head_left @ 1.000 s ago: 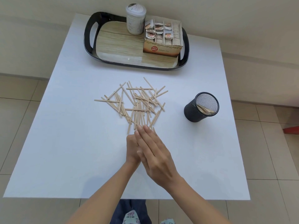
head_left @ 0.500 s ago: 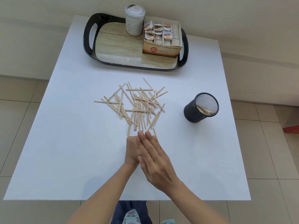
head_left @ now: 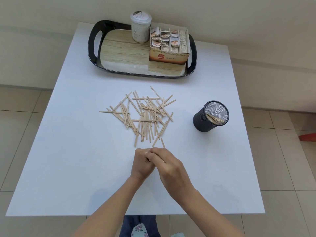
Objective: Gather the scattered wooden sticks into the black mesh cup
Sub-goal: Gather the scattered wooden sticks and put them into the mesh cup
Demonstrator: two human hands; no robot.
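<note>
Several thin wooden sticks (head_left: 145, 115) lie crossed in a loose pile at the middle of the white table (head_left: 68, 159). To their right the black mesh cup (head_left: 207, 120) stands upright with a few sticks leaning inside. My left hand (head_left: 141, 165) and my right hand (head_left: 171, 170) meet just in front of the pile. Both have their fingers curled, the right hand's fingers partly over the left's. I see no stick inside either hand. One stray stick (head_left: 162, 142) lies with its near end at my right fingertips.
At the table's far edge sits a black-rimmed tray (head_left: 93, 47) with a wood-pattern base. It carries a white lidded jar (head_left: 141, 28) and an open box of tea bags (head_left: 169, 47). Tiled floor surrounds the table.
My hands drew back a little from the pile's front edge. The right hand's fingers, straight before, are curled in against the left hand. The sticks and the cup have not moved.
</note>
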